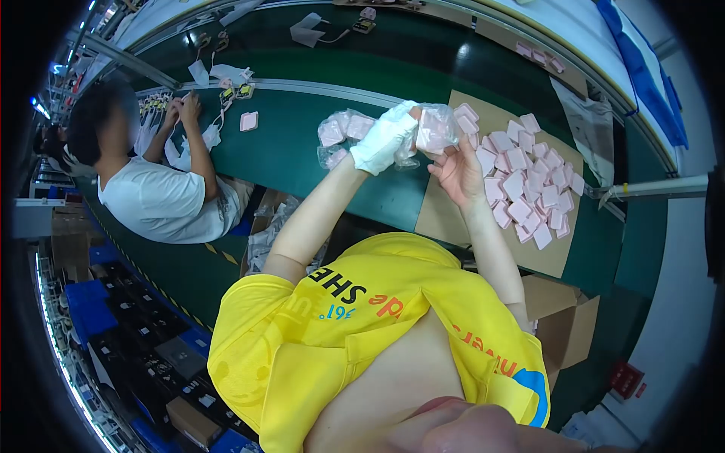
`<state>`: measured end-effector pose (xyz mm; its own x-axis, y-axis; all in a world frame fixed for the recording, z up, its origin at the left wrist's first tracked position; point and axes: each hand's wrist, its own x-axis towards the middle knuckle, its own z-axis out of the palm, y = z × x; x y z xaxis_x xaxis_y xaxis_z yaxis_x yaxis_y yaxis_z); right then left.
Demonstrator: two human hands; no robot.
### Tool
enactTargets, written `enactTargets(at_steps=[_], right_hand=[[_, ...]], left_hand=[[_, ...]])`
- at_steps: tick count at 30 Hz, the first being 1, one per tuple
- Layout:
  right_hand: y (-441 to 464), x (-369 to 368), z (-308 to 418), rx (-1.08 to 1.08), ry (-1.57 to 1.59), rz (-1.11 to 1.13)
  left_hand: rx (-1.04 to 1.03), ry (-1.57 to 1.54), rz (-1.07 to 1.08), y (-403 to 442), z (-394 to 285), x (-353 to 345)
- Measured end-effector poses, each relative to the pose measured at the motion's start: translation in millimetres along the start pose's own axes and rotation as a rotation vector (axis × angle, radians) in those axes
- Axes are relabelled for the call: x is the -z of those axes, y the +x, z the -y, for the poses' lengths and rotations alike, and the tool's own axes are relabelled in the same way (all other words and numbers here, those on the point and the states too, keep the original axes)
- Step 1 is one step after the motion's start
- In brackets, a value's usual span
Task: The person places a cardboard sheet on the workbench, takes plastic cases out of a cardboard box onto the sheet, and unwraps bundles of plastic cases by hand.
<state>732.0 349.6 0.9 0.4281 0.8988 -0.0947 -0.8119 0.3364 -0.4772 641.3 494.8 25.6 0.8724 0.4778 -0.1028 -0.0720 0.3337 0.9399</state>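
My left hand (pixel 387 139), in a white glove, has its fingers closed at the left side of a pink square piece in clear plastic wrap (pixel 436 130). Bare, my right hand (pixel 461 172) grips the same wrapped piece from the right and below. Just left of the glove, several more plastic-wrapped pink pieces (pixel 332 133) lie on the green table (pixel 287 158). To the right, a large heap of unwrapped pink square pieces (pixel 521 185) is spread on a flat cardboard sheet (pixel 433 202).
At the left a co-worker in a white shirt (pixel 155 200) handles small parts at the same table. A single pink piece (pixel 248 121) lies between us. An open cardboard box (pixel 578 332) stands below the table at right. A metal rail (pixel 302 87) runs behind.
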Motion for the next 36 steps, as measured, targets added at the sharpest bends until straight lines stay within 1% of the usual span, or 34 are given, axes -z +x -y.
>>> enactTargets(at_steps=[1, 2, 4, 5, 6, 8, 9, 10, 12, 13, 14, 15, 16, 17, 18, 19, 20, 21, 22, 24, 25, 27, 28, 31, 32, 33, 35, 36], right_hand=[[0.4, 1.4, -1.1, 0.007, -0.009, 0.022], [1.3, 3.1, -2.2, 0.015, -0.017, 0.044], [3.3, 6.3, -3.3, 0.023, -0.025, 0.067], [5.3, 7.7, -3.4, 0.047, -0.071, 0.041], [7.0, 9.2, -3.8, 0.069, -0.116, 0.015], [9.5, 10.9, -5.7, 0.086, -0.16, -0.009], [12.1, 11.1, -7.0, 0.082, -0.119, 0.003], [14.0, 11.0, -8.1, 0.08, -0.077, 0.015], [13.9, 9.8, -7.9, 0.067, -0.039, 0.025], [12.4, 6.2, -5.7, 0.048, 0.03, 0.028], [10.6, 1.5, -3.9, 0.021, 0.098, 0.034], [11.5, -4.2, -4.1, -0.018, 0.166, 0.05], [8.8, -9.3, -4.8, 0.01, 0.169, 0.158], [4.8, -11.0, -5.4, 0.023, 0.184, 0.274], [6.5, 0.0, -7.2, 0.023, 0.121, 0.235], [9.7, 13.5, -9.4, 0.029, 0.053, 0.198], [10.0, 15.6, -13.2, 0.067, -0.226, 0.05], [9.1, 15.9, -15.3, 0.124, -0.509, -0.094], [9.5, 14.7, -14.3, 0.098, -0.514, -0.056], [10.3, 11.3, -9.2, 0.011, -0.273, -0.096], [10.8, 13.2, -8.0, 0.0, -0.279, -0.075], [10.6, 22.6, -8.8, -0.085, -0.118, -0.075], [11.4, 23.2, -9.9, -0.129, -0.037, -0.082], [13.4, 21.1, -11.8, -0.133, 0.001, -0.06], [13.2, 20.4, -11.2, -0.128, 0.022, -0.053], [15.0, 22.3, -10.9, -0.13, 0.018, -0.05], [21.8, 34.5, -12.1, -0.08, 0.03, -0.113], [24.9, 40.4, -12.8, -0.056, 0.035, -0.146]], left_hand=[[0.099, -0.122, 0.048, -0.7, -2.4, -0.7], [0.1, -0.12, 0.048, -0.3, -1.6, 0.5], [0.019, -0.006, 0.099, 2.1, 3.9, 5.4], [-0.023, 0.052, 0.126, 3.9, 6.5, 7.3], [-0.023, 0.054, 0.127, 5.2, 9.3, 6.1], [-0.06, -0.088, 0.044, 7.2, 16.0, -1.0], [-0.082, -0.158, 0.002, 8.4, 17.5, -1.5], [-0.084, -0.158, 0.0, 8.6, 17.9, -0.2], [0.077, 0.079, 0.058, -1.0, -0.4, -8.5], [0.155, 0.196, 0.081, -5.4, -4.7, -9.5], [0.149, 0.192, 0.062, -7.8, -3.2, -9.9], [-0.013, 0.39, 0.068, -8.0, -1.0, -11.4], [-0.175, 0.599, 0.053, -7.7, 0.1, -10.0], [-0.261, 0.678, -0.009, -5.1, 12.5, -7.6], [-0.342, 0.759, -0.073, -6.7, 14.1, -9.1], [-0.314, 0.813, -0.085, -8.8, 14.8, -8.7], [-0.279, 0.86, -0.092, -14.0, 6.4, -11.5], [-0.282, 0.866, -0.148, -14.3, 9.0, -9.8], [-0.294, 0.832, -0.186, -12.5, 15.4, -7.2], [-0.313, 0.799, -0.241, -12.0, 23.0, -3.1], [-0.275, 0.716, -0.227, -11.8, 25.6, -2.5], [-0.197, 0.546, -0.189, -12.2, 27.0, 1.0], [-0.202, 0.545, -0.203, -13.8, 22.6, 3.9], [0.053, 0.142, -0.072, -17.8, 13.5, 7.2], [0.049, 0.138, -0.076, -18.2, 15.7, 7.2], [-0.042, 0.283, -0.135, -17.7, 19.9, 7.7], [-0.223, 0.576, -0.253, -16.7, 25.8, 8.8], [-0.224, 0.575, -0.256, -19.4, 19.6, 7.0]])
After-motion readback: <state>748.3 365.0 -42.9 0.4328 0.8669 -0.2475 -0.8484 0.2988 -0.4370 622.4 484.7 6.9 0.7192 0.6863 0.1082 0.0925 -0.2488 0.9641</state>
